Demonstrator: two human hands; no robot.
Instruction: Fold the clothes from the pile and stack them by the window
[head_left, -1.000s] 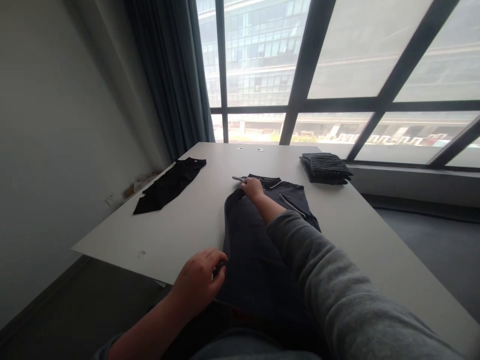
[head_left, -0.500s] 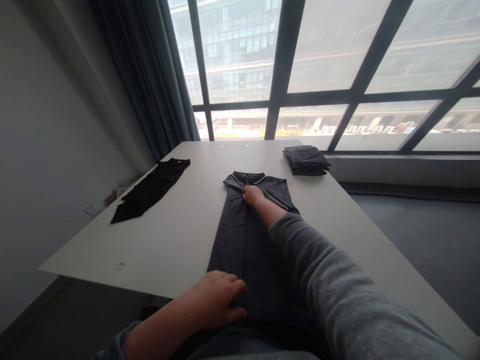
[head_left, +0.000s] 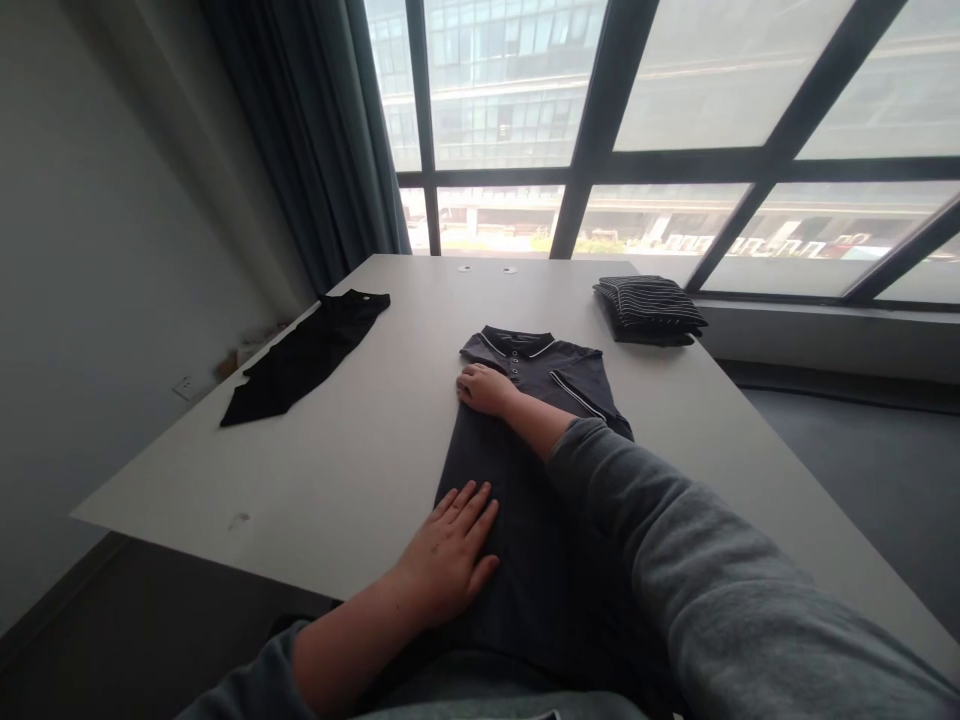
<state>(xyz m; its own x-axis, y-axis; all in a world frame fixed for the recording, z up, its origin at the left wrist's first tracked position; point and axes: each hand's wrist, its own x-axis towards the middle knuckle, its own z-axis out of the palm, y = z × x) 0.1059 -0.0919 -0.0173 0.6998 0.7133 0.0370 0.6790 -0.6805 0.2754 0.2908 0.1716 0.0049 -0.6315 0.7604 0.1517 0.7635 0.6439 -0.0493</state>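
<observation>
A dark grey polo shirt (head_left: 547, 500) with white-trimmed collar and sleeve lies lengthwise on the white table, its collar towards the window. My left hand (head_left: 450, 550) rests flat on its lower left side, fingers spread. Farther up, my right hand (head_left: 486, 388) is at the shirt's left edge below the collar, fingers curled down onto the fabric; the fingertips are partly hidden. The buttons at the neck show just beyond this hand. My right forearm covers part of the shirt's right side, and its near end hangs in shadow by my body.
A black garment (head_left: 307, 360) lies along the left side of the table (head_left: 337, 480). At the right edge sits a stack of folded striped clothes (head_left: 649, 308). Two cable-hole covers (head_left: 510, 270) are set near the far edge, below the windows. A dark curtain (head_left: 307, 130) hangs at left.
My right hand has moved left from the button placket to the shirt's left edge. My left hand has slid forward and flattened with its fingers spread. The view has shifted slightly.
</observation>
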